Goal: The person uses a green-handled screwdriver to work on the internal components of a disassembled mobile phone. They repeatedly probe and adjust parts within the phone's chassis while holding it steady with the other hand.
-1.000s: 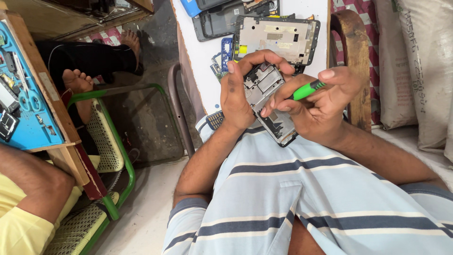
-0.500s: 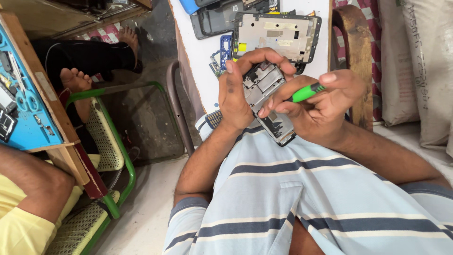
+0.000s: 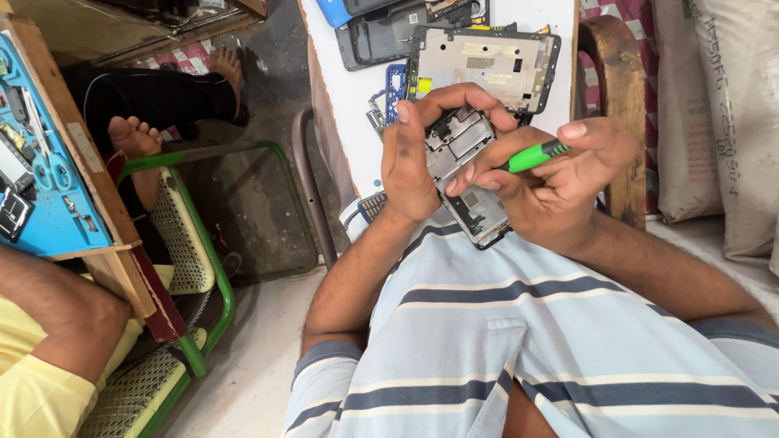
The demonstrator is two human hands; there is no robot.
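Two hands work on one opened phone frame (image 3: pixel 464 174), held above the lap just in front of the white table (image 3: pixel 345 97). We see our left hand (image 3: pixel 414 158) wrapped around the frame's left edge, fingers curled over its top end, clamped firm. Our right hand (image 3: pixel 560 182) is closed on a green-handled screwdriver (image 3: pixel 531 156), pinched between thumb and fingertips, its tip hidden behind the fingers where it meets the frame.

We judge the stripping-down well along: the frame shows bare metal shields and dark cut-outs, with no back cover on it. How many screws remain we cannot tell; they are too small to make out.

Beyond the frame, on the table, lies a larger grey back panel (image 3: pixel 487 65) with a yellow patch, and left of that a dark phone shell (image 3: pixel 377 36) and a blue circuit piece (image 3: pixel 395 85). Far left of the frame, another person's knee (image 3: pixel 57 324) sits by a blue repair mat (image 3: pixel 49 178) and a green chair (image 3: pixel 191 259).
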